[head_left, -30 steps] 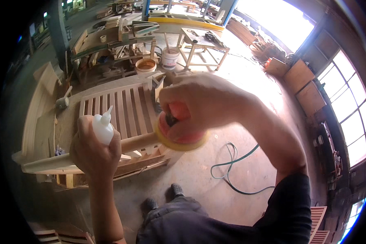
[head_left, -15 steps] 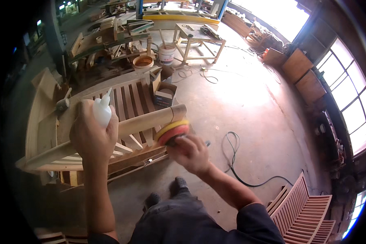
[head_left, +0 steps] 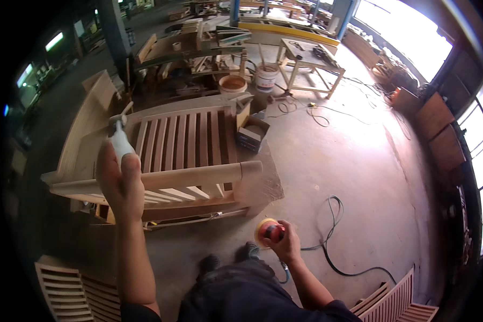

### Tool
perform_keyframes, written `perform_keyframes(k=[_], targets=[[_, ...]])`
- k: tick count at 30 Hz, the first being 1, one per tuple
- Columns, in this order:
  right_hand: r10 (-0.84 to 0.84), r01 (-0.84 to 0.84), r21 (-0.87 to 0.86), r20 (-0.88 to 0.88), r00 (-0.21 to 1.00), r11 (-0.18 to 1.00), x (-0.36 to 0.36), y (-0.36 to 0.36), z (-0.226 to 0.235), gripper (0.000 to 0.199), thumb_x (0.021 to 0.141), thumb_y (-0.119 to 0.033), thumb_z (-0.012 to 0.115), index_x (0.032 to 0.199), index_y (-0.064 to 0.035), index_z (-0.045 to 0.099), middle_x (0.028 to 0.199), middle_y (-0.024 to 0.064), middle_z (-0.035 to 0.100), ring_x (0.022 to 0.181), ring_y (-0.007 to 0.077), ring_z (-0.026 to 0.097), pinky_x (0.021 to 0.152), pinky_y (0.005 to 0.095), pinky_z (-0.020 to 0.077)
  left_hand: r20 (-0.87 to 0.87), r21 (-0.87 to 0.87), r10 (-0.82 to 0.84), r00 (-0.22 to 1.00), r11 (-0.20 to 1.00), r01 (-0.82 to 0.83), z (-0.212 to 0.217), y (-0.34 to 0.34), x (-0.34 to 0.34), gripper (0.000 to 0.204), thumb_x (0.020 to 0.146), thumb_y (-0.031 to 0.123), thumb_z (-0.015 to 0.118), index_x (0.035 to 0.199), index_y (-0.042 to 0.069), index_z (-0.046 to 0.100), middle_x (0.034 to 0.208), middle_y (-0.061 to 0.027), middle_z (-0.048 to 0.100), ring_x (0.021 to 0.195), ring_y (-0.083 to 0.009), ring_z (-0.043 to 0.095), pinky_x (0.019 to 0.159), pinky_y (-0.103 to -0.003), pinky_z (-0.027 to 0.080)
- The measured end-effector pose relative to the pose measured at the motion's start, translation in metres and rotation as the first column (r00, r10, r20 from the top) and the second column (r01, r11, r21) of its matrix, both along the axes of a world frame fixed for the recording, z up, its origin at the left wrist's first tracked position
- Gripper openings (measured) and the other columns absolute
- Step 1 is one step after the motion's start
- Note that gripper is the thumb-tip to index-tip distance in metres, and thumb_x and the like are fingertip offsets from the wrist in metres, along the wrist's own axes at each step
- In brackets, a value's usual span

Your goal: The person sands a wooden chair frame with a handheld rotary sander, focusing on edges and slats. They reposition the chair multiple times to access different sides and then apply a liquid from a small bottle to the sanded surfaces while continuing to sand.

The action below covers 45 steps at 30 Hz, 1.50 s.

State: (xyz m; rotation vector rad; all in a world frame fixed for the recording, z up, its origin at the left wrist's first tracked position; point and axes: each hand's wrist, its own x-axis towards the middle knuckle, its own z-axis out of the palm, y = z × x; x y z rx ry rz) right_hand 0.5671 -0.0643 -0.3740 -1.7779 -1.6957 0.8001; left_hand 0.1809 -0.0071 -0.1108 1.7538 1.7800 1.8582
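Observation:
My left hand (head_left: 118, 185) is raised over the wooden bench (head_left: 188, 172) and grips a white squeeze bottle (head_left: 121, 144), nozzle pointing up. My right hand (head_left: 285, 242) hangs low by my hip and holds a round sander (head_left: 268, 231) with a red body and yellow pad. A black cable (head_left: 333, 231) trails from the sander across the concrete floor. The slatted bench lies tipped on the floor in front of me, its rounded armrest rail nearest to me.
A small cardboard box (head_left: 252, 134) sits by the bench's right end. Two buckets (head_left: 249, 80) stand behind it, near a wooden worktable (head_left: 308, 64). Slatted wooden panels (head_left: 64, 290) lie at lower left and another slatted panel (head_left: 397, 303) at lower right. Stacked timber fills the back.
My right hand has brought the sander down from in front of my face, past the bench armrest, to hip height. The left hand with the bottle has stayed over the bench.

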Motion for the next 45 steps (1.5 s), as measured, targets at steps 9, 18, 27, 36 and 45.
perform_keyframes(k=[9,18,27,36,45], targets=[[-0.068,0.075,-0.154,0.052,0.996,0.985,0.048,-0.007,-0.028,0.074,0.066,-0.028,0.096,0.129,-0.0093,0.064,0.119,0.0189,0.071,0.112,0.0383,0.070,0.097,0.0460,0.0561,0.394,-0.271,-0.323,0.861,0.854,0.445,0.036,-0.032,0.079,0.055,0.089,0.052,0.086,0.101,0.003,0.062,0.082,-0.0030,0.066,0.066,-0.0070,0.064,0.052,-0.022,0.055],[-0.001,0.014,-0.188,0.072,0.997,0.982,0.054,-0.012,-0.041,0.073,0.064,-0.028,0.096,0.128,-0.0095,0.066,0.116,0.0185,0.071,0.110,0.0388,0.069,0.096,0.0466,0.0560,0.241,-0.571,-0.425,0.872,0.665,0.482,0.062,-0.017,0.088,0.029,0.094,0.020,0.082,0.108,-0.004,0.072,0.088,-0.0060,0.071,0.075,-0.0101,0.065,0.068,-0.026,0.053],[0.031,-0.010,-0.191,0.107,0.994,0.981,0.055,-0.008,-0.044,0.070,0.066,-0.030,0.095,0.127,-0.0107,0.067,0.117,0.0173,0.072,0.109,0.0380,0.070,0.096,0.0467,0.0565,0.078,-0.629,-0.478,0.875,0.658,0.415,0.066,-0.007,0.093,0.027,0.091,0.020,0.081,0.103,-0.003,0.074,0.085,-0.0086,0.073,0.076,-0.0139,0.069,0.070,-0.030,0.055],[0.029,-0.011,-0.174,0.102,0.994,0.985,0.058,-0.016,-0.044,0.067,0.068,-0.029,0.096,0.126,-0.0107,0.068,0.116,0.0196,0.070,0.107,0.0402,0.070,0.092,0.0475,0.0570,0.064,-0.684,-0.451,0.890,0.630,0.368,0.076,-0.003,0.098,0.024,0.089,0.018,0.081,0.100,-0.003,0.075,0.085,-0.0105,0.074,0.078,-0.0167,0.070,0.071,-0.033,0.056],[0.017,-0.001,-0.179,0.085,0.996,0.984,0.057,-0.020,-0.042,0.067,0.068,-0.029,0.096,0.126,-0.0106,0.068,0.117,0.0196,0.071,0.106,0.0396,0.070,0.093,0.0470,0.0570,0.085,-0.680,-0.424,0.902,0.637,0.363,0.077,-0.005,0.097,0.025,0.088,0.019,0.081,0.100,-0.003,0.074,0.084,-0.0070,0.073,0.075,-0.0120,0.068,0.068,-0.030,0.055]])
